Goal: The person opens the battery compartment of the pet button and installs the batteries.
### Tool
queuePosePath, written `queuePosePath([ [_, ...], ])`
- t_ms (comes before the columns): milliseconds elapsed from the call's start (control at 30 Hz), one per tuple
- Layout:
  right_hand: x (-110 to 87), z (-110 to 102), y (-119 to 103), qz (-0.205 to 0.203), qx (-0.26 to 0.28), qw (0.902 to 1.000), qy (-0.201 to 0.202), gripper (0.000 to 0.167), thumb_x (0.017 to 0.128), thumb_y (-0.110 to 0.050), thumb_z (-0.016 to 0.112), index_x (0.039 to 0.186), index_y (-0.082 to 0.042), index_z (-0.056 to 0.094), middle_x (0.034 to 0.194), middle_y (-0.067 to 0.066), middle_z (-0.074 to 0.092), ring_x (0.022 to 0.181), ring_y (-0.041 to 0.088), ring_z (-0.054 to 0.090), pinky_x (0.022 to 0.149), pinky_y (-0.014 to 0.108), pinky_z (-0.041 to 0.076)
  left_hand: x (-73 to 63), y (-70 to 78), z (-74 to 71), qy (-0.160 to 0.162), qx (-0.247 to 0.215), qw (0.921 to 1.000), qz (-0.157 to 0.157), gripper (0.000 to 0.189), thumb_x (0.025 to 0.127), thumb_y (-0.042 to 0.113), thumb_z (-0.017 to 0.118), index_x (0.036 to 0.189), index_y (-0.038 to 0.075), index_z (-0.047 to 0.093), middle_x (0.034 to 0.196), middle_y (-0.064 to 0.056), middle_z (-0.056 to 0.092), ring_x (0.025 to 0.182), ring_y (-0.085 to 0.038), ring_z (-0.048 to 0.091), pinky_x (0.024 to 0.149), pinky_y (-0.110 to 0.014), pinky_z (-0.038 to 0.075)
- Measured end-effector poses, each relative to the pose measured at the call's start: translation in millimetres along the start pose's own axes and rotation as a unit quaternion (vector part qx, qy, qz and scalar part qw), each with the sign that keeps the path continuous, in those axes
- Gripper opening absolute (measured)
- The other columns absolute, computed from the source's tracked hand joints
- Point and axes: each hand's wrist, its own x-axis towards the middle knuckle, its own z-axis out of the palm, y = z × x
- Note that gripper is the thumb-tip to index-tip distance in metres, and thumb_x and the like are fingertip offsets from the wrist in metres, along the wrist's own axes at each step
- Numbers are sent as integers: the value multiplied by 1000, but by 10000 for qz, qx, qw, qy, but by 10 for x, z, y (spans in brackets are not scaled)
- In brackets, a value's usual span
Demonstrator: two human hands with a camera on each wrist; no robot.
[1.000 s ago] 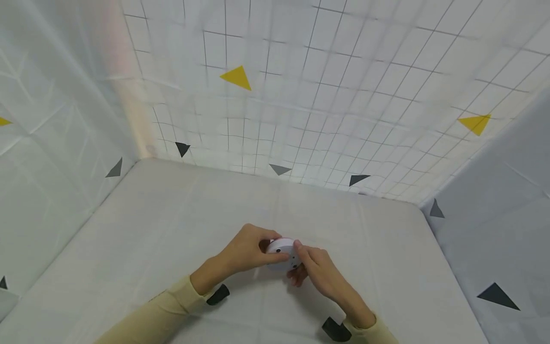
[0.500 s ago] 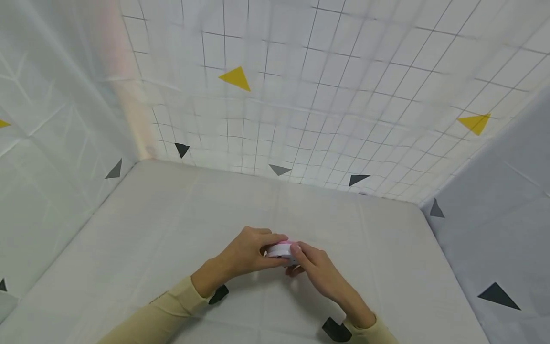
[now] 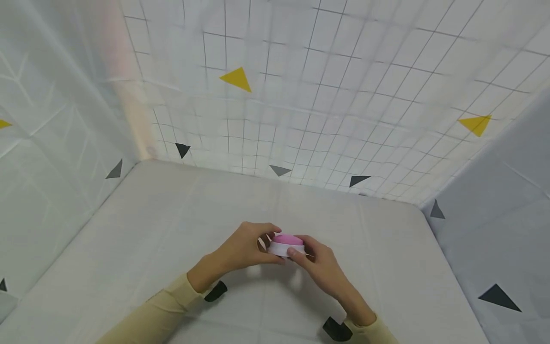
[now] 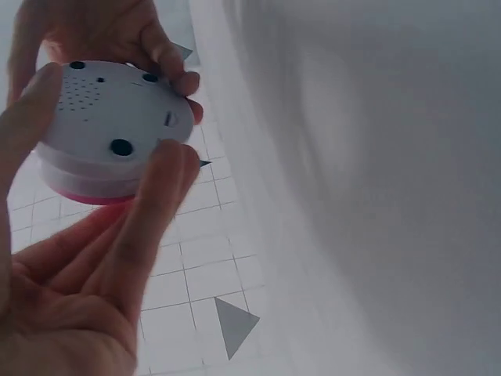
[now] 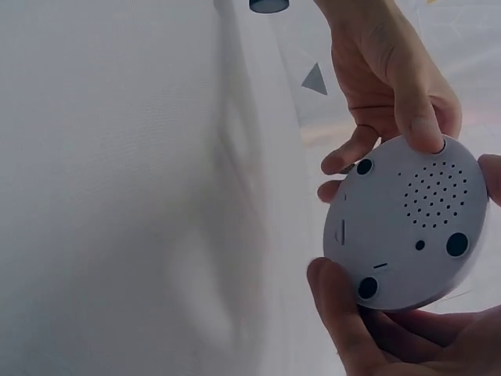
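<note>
A round white device [image 3: 281, 249] with a pink domed top is held up over the white surface between both hands. My left hand [image 3: 245, 248] grips its left side, thumb below and fingers near the top rim. On the right, my right hand [image 3: 322, 267] pinches it, thumb on the front of the white rim. The wrist views show the flat underside: a speaker-hole patch, dark round feet and a small latch-like slot. In the right wrist view, the left thumb [image 5: 423, 129] presses on the underside [image 5: 391, 211] near one foot.
A white sheet [image 3: 215, 200] covers the surface under the hands. Behind it rises a white grid-lined curtain [image 3: 292, 110] with yellow and dark triangles. Pale side walls [image 3: 47, 191] stand left and right. A black wrist-worn piece [image 3: 337, 329] sits by the right sleeve.
Both hands have turned the device: its underside faced the head camera a second ago, and now the pink top shows. The right thumb has shifted down along the rim. The arms stay nearly in place.
</note>
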Motion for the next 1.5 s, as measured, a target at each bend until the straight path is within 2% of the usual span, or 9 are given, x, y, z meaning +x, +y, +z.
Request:
queuePosePath([
  [100,20,4,23,56,38,9999,96,44,98,-39,75,135,-15,67,128,5,73,120,22,69,102,44,57,0,-4,-26,-169,-371,9982,-430,60,78,30,96,126,8,69,106,-2,77,88,-9,74,73,-19,60],
  [233,40,1,45,54,314,9995,24,53,94,-34,81,139,-12,65,133,8,70,125,26,67,102,40,57,3,-26,-50,-367,-803,9929,-799,60,79,29,96,128,8,68,115,-4,77,95,-10,76,78,-21,61],
  [567,75,-15,166,-371,1152,9916,-453,60,91,-20,85,145,-14,58,145,8,62,137,30,59,108,29,51,-1,-159,-86,-792,-1320,9775,-1441,66,75,16,98,132,3,67,129,-11,74,116,-24,74,91,-29,60],
  [833,126,11,330,-665,1187,9888,-610,73,84,-14,91,147,-16,55,148,4,60,141,29,56,110,30,49,-19,-177,-82,-967,-1936,9611,-1717,70,76,0,93,138,-2,61,137,-18,68,113,-30,75,89,-33,62],
  [900,136,32,371,-692,1116,9897,-570,75,82,-15,93,147,-17,56,148,4,61,141,28,56,110,30,49,-21,-182,-76,-958,-1886,9613,-1766,70,76,-1,93,138,-1,61,135,-17,69,109,-28,76,87,-33,62],
  [1100,159,103,459,-813,964,9910,-456,79,78,-14,95,147,-13,55,148,7,60,142,32,55,110,31,48,-10,-272,-26,-862,-1330,9721,-1730,70,74,1,95,136,3,64,128,-13,71,100,-20,76,83,-29,62],
  [1200,164,129,484,-909,873,9914,-358,79,78,-13,95,146,-12,56,147,8,61,140,32,56,109,31,50,-10,-322,-3,-781,-1044,9773,-1671,70,72,3,97,134,4,65,118,-11,72,96,-18,74,81,-27,61],
  [1333,169,149,497,-1127,391,9928,-116,77,77,-18,97,144,-11,58,143,6,65,134,29,60,106,34,54,-18,-362,14,-679,-851,9809,-1614,70,70,2,97,133,4,66,106,-8,68,91,-18,70,78,-25,61],
  [1500,184,176,499,-1233,-124,9922,113,78,75,-23,98,142,-13,61,138,3,67,126,25,65,99,40,58,-28,-371,4,-654,-812,9812,-1627,69,70,-1,96,132,1,65,103,-8,66,88,-18,70,76,-24,60],
])
